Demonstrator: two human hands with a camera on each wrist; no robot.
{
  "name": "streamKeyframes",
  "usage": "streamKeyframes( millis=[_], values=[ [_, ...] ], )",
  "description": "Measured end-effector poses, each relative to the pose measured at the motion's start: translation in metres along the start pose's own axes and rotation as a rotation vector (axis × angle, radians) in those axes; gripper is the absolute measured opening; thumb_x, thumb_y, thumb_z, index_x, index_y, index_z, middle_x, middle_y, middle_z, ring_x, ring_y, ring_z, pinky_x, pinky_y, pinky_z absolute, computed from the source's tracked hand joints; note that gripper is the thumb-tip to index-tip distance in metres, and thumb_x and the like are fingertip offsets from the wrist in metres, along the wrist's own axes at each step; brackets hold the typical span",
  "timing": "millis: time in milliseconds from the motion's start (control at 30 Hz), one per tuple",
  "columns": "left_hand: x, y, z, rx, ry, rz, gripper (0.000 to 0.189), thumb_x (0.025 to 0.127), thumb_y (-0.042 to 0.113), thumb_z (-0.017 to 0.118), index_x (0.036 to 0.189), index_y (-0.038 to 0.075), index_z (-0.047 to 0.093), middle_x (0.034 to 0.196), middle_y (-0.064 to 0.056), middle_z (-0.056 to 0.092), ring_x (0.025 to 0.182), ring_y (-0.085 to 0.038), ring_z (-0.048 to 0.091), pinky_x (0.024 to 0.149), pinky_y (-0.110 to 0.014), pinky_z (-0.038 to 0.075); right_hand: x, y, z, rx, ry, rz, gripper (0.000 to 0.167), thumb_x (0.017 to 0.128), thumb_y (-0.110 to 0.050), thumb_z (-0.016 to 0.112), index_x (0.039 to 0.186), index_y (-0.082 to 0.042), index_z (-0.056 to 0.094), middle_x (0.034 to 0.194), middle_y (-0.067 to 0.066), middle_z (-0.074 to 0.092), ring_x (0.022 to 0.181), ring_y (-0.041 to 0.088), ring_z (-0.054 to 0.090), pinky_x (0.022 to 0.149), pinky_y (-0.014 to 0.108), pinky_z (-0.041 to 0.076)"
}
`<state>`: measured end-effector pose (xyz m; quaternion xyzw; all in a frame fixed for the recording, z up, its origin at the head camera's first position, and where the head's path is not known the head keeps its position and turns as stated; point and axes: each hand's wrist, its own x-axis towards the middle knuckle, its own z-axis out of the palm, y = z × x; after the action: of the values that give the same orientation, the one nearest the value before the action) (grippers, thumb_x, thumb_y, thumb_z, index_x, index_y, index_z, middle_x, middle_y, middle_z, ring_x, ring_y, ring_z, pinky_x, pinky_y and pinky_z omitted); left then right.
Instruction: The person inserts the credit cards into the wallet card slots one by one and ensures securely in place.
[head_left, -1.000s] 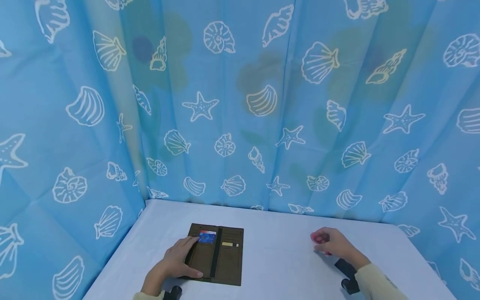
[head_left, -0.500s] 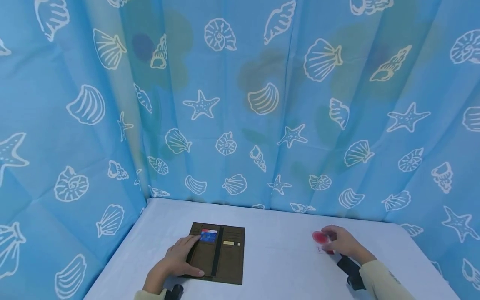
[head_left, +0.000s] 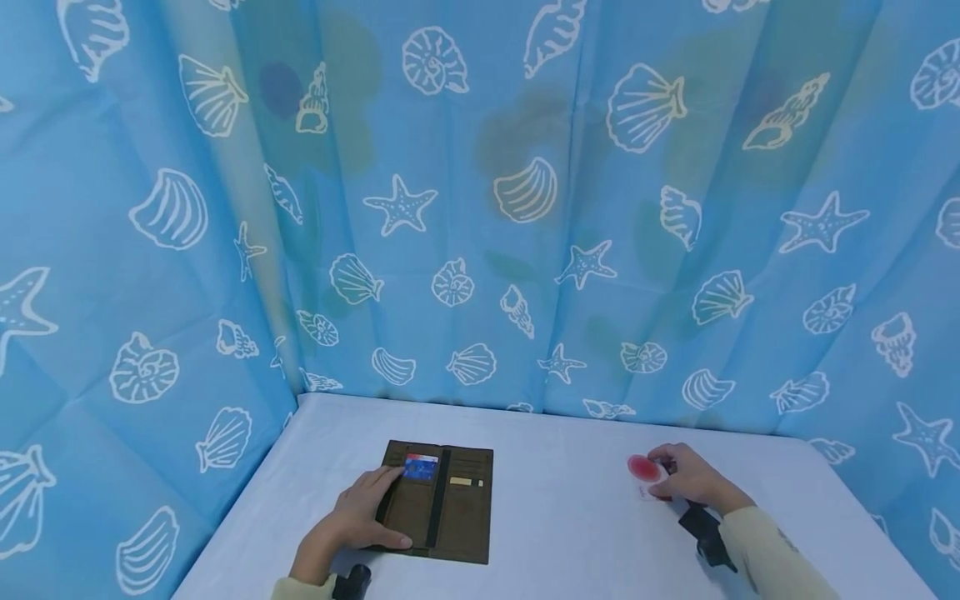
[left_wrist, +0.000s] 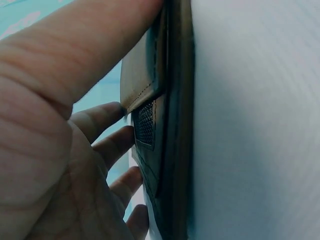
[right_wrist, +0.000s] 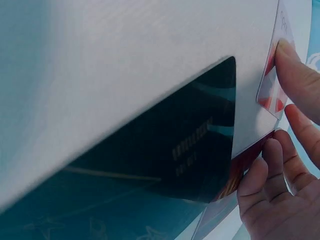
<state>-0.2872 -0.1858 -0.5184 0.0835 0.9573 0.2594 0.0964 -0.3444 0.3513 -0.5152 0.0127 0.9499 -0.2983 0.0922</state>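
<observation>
My left hand [head_left: 362,517] rests spread over the left side of an open brown wallet [head_left: 463,529]. Its thumb lies along the near edge, and the fingertips touch the left edge. In the left wrist view the wallet [left_wrist: 145,70] appears edge-on beside the fingers. A blue card [head_left: 421,467] sits in an upper left slot. At the right, my right hand [head_left: 692,477] pinches a clear card with red print [head_left: 643,468] between thumb and index finger. The other fingers touch a dark red card [right_wrist: 245,162] below it. A glossy dark card [right_wrist: 195,135] with raised digits lies near the wrist.
A white-covered table [head_left: 558,500] stretches between wallet and right hand. Blue curtains [head_left: 480,208] with white shell prints hang along its back and left side. A small gold-coloured piece [head_left: 461,481] shows in a right slot of the wallet. Each wrist wears a black camera.
The right fingers have shifted slightly, and more of the card's red circle and white lower part now shows. The left hand stays on the wallet.
</observation>
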Motion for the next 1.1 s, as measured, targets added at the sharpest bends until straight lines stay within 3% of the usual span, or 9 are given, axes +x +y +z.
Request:
streamKeyframes(
  millis=[333, 567, 700, 833, 933, 1100],
  values=[
    [-0.001, 0.001, 0.002, -0.013, -0.002, 0.016, 0.111, 0.061, 0.051, 0.091, 0.15, 0.012, 0.038, 0.153, -0.016, 0.039, 0.141, -0.04, 0.033, 0.109, -0.072, 0.028, -0.008, -0.001, 0.006, 0.041, 0.024, -0.025, 0.067, 0.074, -0.024, 0.086, 0.128, 0.001, 0.057, 0.124, 0.019, 0.059, 0.111, 0.035, 0.055, 0.093, 0.053, 0.054],
    [0.0, -0.002, 0.001, -0.009, 0.004, 0.028, 0.111, 0.061, 0.051, 0.091, 0.15, 0.011, 0.038, 0.154, -0.018, 0.038, 0.141, -0.041, 0.033, 0.11, -0.072, 0.028, -0.01, -0.014, 0.017, -0.021, 0.021, -0.032, 0.07, 0.071, -0.017, 0.088, 0.131, -0.001, 0.056, 0.127, 0.02, 0.06, 0.119, 0.042, 0.055, 0.095, 0.053, 0.054],
    [0.003, -0.002, 0.003, -0.022, -0.003, 0.015, 0.112, 0.06, 0.053, 0.091, 0.15, 0.012, 0.038, 0.154, -0.017, 0.039, 0.142, -0.04, 0.033, 0.109, -0.073, 0.027, -0.01, -0.027, 0.02, -0.029, 0.026, -0.029, 0.069, 0.072, -0.019, 0.088, 0.131, -0.002, 0.056, 0.126, 0.018, 0.061, 0.113, 0.037, 0.059, 0.092, 0.052, 0.056],
    [0.003, 0.001, 0.0, -0.027, -0.002, 0.014, 0.112, 0.06, 0.052, 0.091, 0.15, 0.012, 0.038, 0.153, -0.017, 0.039, 0.141, -0.04, 0.033, 0.108, -0.073, 0.027, -0.009, -0.039, 0.029, -0.039, 0.089, -0.032, 0.076, 0.07, -0.029, 0.09, 0.131, 0.0, 0.055, 0.124, 0.019, 0.062, 0.109, 0.034, 0.06, 0.09, 0.052, 0.057],
    [0.001, 0.001, -0.001, -0.028, 0.001, 0.036, 0.111, 0.061, 0.052, 0.091, 0.15, 0.01, 0.038, 0.153, -0.018, 0.039, 0.141, -0.041, 0.032, 0.109, -0.073, 0.027, -0.006, -0.047, 0.036, -0.069, 0.135, -0.022, 0.076, 0.069, -0.025, 0.091, 0.13, 0.002, 0.054, 0.121, 0.02, 0.063, 0.106, 0.035, 0.061, 0.09, 0.052, 0.057],
    [-0.002, -0.002, -0.001, -0.023, -0.005, 0.041, 0.112, 0.062, 0.053, 0.09, 0.15, 0.01, 0.037, 0.153, -0.019, 0.038, 0.141, -0.041, 0.032, 0.109, -0.073, 0.027, 0.002, -0.056, 0.044, -0.052, 0.076, 0.003, 0.071, 0.068, -0.019, 0.091, 0.127, -0.001, 0.056, 0.114, 0.017, 0.064, 0.099, 0.029, 0.061, 0.087, 0.051, 0.058]
  ],
)
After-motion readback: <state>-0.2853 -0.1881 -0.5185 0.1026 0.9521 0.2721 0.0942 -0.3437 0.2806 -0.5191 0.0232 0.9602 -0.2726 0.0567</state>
